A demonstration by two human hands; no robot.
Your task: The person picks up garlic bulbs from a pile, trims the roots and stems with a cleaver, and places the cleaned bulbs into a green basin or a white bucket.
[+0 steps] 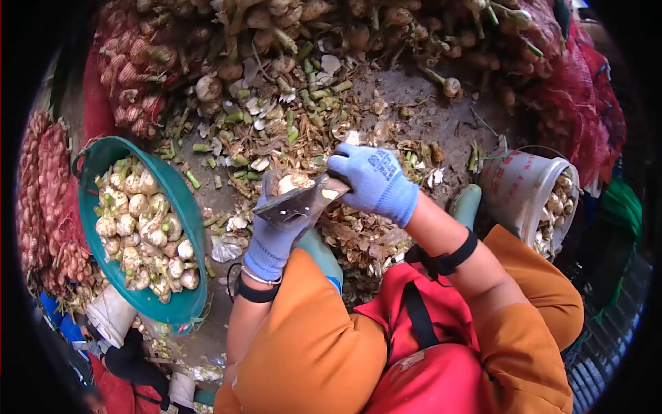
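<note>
Both hands wear light blue gloves. My right hand (369, 178) is wrapped round the handle end of a wide dark metal blade (293, 207), which slants down to the left across my left hand. My left hand (272, 238) lies partly under the blade, with a pale garlic bulb (293, 182) at its fingers, just behind the blade. The blade hides much of that hand. Cut stems (293, 127) and dry peelings (365, 238) cover the ground beyond and below the hands.
A green basin (197, 228) of trimmed garlic bulbs stands at left. At right a white bucket (514, 183) of garlic lies tilted. Untrimmed garlic (358, 34) is heaped at the top, between red net sacks (583, 90). Another person's dark sleeve (131, 366) shows at lower left.
</note>
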